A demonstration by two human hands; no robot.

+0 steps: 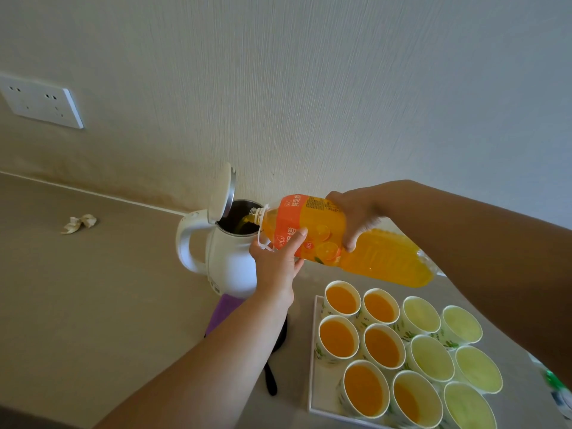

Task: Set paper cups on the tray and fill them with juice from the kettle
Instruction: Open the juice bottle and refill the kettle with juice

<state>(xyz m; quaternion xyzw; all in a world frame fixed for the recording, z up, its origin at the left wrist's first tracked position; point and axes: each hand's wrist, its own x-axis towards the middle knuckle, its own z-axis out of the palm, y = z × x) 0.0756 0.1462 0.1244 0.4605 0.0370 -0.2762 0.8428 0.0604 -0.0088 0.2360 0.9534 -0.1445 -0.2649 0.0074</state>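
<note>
A white kettle [227, 261] stands near the wall with its lid [221, 193] flipped up. A large orange juice bottle [383, 255] lies tilted above it, mouth over the kettle's opening, and juice streams in. My left hand [277, 261] holds the bottle from below near its neck. My right hand [356, 218] grips the bottle's middle from above. At the lower right a white tray [313, 366] carries several paper cups. The left ones [339, 335] hold orange juice; the right ones [431, 357] look empty.
A crumpled paper scrap [79, 223] lies on the beige counter at the left. A wall socket [40, 102] sits at the upper left. A purple item [221, 311] and a black strap [270, 379] lie under my left forearm. A green-and-white object [558, 388] shows at the right edge.
</note>
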